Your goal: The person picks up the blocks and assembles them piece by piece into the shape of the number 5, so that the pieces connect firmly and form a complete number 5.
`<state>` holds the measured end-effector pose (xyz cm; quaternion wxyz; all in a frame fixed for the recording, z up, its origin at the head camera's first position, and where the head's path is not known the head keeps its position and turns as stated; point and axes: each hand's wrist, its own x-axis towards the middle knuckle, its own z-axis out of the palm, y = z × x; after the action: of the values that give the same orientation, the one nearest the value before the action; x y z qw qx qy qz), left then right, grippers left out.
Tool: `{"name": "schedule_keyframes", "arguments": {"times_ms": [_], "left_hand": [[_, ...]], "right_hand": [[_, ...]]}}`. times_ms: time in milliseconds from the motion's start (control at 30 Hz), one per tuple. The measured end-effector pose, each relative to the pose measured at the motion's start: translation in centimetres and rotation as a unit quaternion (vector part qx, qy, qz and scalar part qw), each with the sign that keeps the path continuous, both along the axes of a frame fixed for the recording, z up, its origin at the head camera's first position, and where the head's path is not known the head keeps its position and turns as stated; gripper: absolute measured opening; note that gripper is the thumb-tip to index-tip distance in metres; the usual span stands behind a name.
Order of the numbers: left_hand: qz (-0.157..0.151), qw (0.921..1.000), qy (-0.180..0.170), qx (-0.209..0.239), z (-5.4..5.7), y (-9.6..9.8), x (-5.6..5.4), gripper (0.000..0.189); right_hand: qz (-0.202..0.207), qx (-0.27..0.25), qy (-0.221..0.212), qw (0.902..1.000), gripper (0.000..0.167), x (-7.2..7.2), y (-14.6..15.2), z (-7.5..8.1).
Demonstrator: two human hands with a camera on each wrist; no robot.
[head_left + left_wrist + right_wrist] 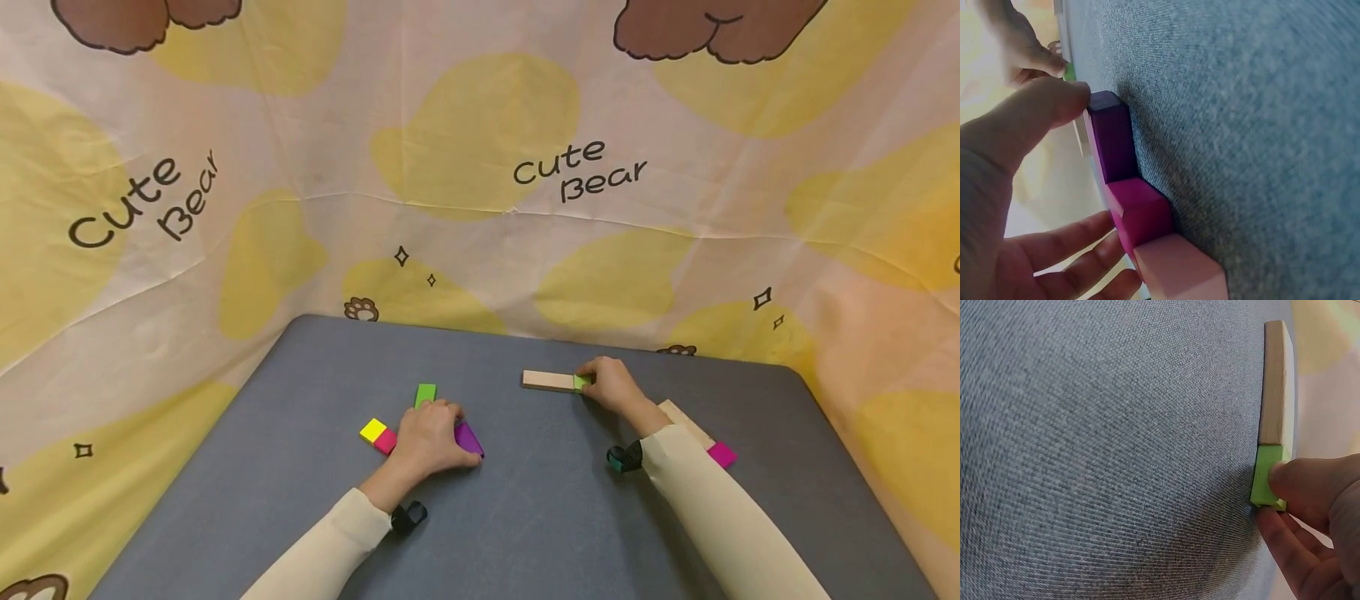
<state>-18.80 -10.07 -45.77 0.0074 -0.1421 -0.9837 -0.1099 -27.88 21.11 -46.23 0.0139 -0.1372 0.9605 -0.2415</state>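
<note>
My left hand (429,437) is over a row of blocks, its thumb against the near end of a purple block (468,437) and its fingers along the far side. In the left wrist view, a magenta block (1141,206) adjoins the purple one, followed by a pink block (1179,269); the hand hides part of this row in the head view. Farther right, my right hand (611,385) pinches a small light-green block (1267,475) between thumb and fingers. That block meets the end of a long plain wooden block (547,380) flat on the table.
A yellow block (373,430) and a pinkish-red block (386,441) lie left of my left hand. Beyond its fingers is another green block (425,393). By my right forearm lie a plain wooden block (682,419) and a magenta block (722,454). Printed cloth (465,275) hangs behind the grey table (525,517).
</note>
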Motion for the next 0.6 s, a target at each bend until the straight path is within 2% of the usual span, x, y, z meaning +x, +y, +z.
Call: {"name": "schedule_keyframes", "arguments": {"times_ms": [233, 600], "left_hand": [[-0.015, 0.9998, -0.002, 0.016, 0.13, 0.11, -0.08, 0.052], [-0.064, 0.9979, 0.004, 0.014, 0.50, 0.54, -0.86, 0.055]], "right_hand": [[0.002, 0.000, 0.000, 1.0000, 0.022, 0.03, 0.02, 0.01], [0.006, -0.005, 0.002, 1.0000, 0.022, 0.05, 0.00, -0.04]]}}
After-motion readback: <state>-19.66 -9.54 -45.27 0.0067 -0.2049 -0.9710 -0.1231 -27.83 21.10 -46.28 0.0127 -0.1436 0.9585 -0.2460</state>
